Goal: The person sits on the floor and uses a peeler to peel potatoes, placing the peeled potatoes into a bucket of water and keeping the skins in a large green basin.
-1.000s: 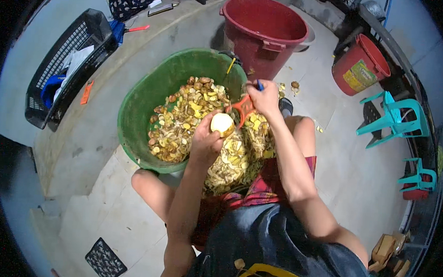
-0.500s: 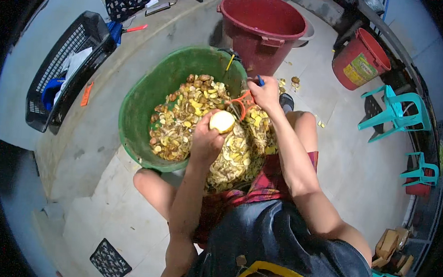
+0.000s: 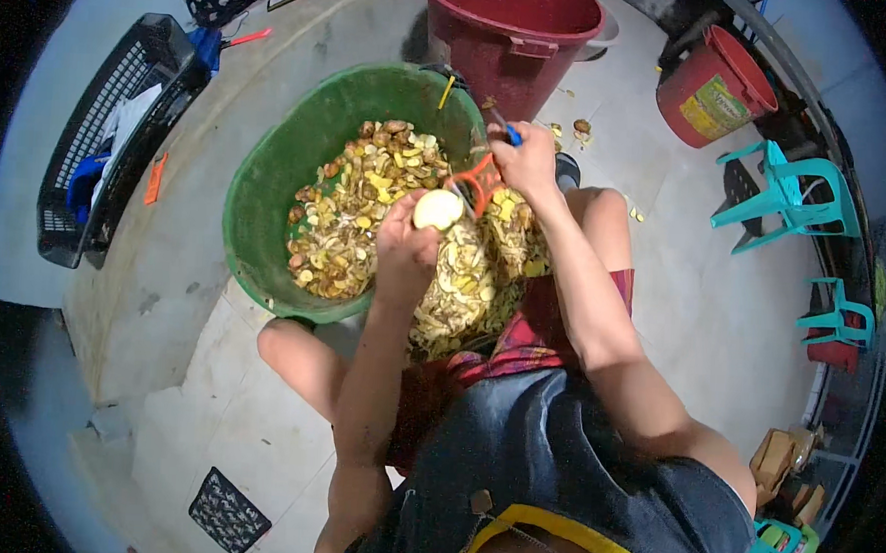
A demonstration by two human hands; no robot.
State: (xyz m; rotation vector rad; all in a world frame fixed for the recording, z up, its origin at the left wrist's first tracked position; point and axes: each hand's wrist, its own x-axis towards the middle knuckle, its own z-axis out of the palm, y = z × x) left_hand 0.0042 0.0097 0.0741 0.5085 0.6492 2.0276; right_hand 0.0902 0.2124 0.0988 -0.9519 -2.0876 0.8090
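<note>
while the green tub (image 3: 266, 207) of peelings sat at left, the left hand (image 3: 404, 249) stayed clamped on a pale peeled fruit (image 3: 437, 210), turned slightly vs. 1 s ago; right hand (image 3: 524, 161) gripped an orange peeler (image 3: 478, 181), blade touching fruit, so peeling was ongoing.

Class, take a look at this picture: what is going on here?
A person sits on the floor peeling over a green tub heaped with yellowish peelings. The left hand holds a pale, round, mostly peeled piece of produce. The right hand holds an orange peeler against it. More peelings lie in the lap. A dark red bucket stands just beyond the tub.
</note>
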